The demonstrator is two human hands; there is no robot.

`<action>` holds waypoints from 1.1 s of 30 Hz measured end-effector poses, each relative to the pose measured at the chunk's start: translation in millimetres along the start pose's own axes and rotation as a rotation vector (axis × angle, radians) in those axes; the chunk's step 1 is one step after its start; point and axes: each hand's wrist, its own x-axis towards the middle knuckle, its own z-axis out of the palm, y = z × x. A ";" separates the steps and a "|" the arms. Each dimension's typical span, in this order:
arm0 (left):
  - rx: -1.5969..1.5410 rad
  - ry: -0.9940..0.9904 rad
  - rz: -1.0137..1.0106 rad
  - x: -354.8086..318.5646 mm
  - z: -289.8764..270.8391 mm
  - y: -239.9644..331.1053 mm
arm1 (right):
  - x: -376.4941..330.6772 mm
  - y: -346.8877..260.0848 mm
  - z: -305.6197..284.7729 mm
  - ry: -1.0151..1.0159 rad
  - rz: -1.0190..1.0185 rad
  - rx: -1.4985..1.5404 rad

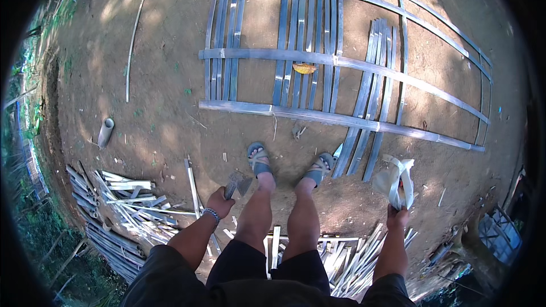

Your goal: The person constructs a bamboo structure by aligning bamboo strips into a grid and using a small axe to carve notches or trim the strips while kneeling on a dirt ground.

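A person stands on bare brown earth, seen from above, with two legs and two grey sandals (260,159) visible. The left hand (219,201) is closed in a fist around the handle of a broad, dull metal blade (238,182) that points forward beside the left knee. The right hand (398,216), held out to the side, has its fingers clamped on a bundle of pale, flat strips (396,181) looped upward. Just ahead of the feet lies a large flat lattice of grey split bamboo slats (318,57): four long crosspieces over three groups of upright slats. One yellow dry leaf (305,68) rests on it. A short hollow bamboo tube (106,131) lies to the left. Piles of pale bamboo offcuts (133,199) lie left and behind the legs.
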 end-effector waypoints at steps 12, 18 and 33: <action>-0.692 -0.052 -0.061 106.1 85.8 28.1 | 6.3 179.8 74.4 0.111 -0.140 -0.935; -1.100 -0.235 -0.018 128.0 154.1 129.2 | -121.6 246.2 208.4 -1.158 0.191 -0.656; 0.002 -0.559 0.420 183.4 161.2 202.8 | -34.7 163.2 269.5 -0.699 -0.593 -1.436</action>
